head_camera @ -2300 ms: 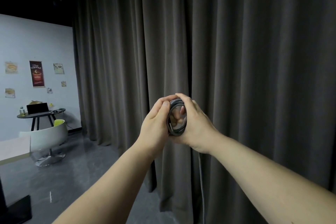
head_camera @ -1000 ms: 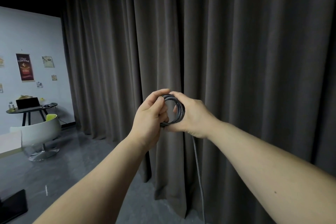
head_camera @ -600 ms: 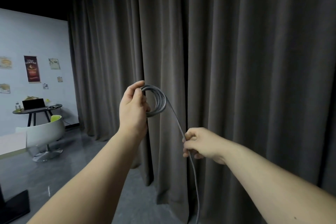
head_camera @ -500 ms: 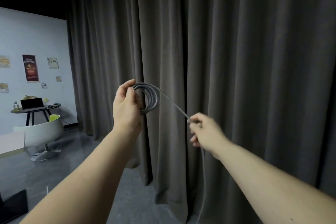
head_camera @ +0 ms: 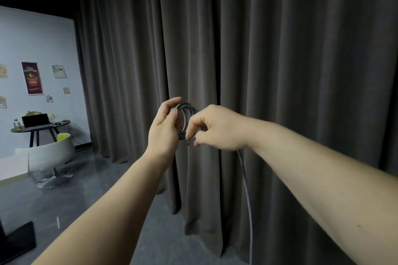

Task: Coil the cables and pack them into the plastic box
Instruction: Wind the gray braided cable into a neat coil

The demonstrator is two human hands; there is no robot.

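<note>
A dark grey braided cable point(head_camera: 185, 119) is wound into a small coil of several loops, held up in front of me at chest height. My left hand point(head_camera: 164, 128) grips the coil's left side, thumb on top. My right hand point(head_camera: 217, 128) pinches the cable at the coil's lower right edge. The loose tail of the cable point(head_camera: 246, 189) hangs straight down from under my right hand and runs out of the bottom of the view. No plastic box is in view.
A heavy dark curtain point(head_camera: 280, 60) hangs close in front of me, from the middle to the right. To the left, grey floor point(head_camera: 71, 196) leads to a white swivel chair point(head_camera: 51, 155) and a round table point(head_camera: 41, 129) with a laptop. A black base point(head_camera: 17, 241) sits at lower left.
My right hand, which had slid out along the cable to the lower right, has swung back to the coil, laying another loop against it. My left hand kept hold of the coil.
</note>
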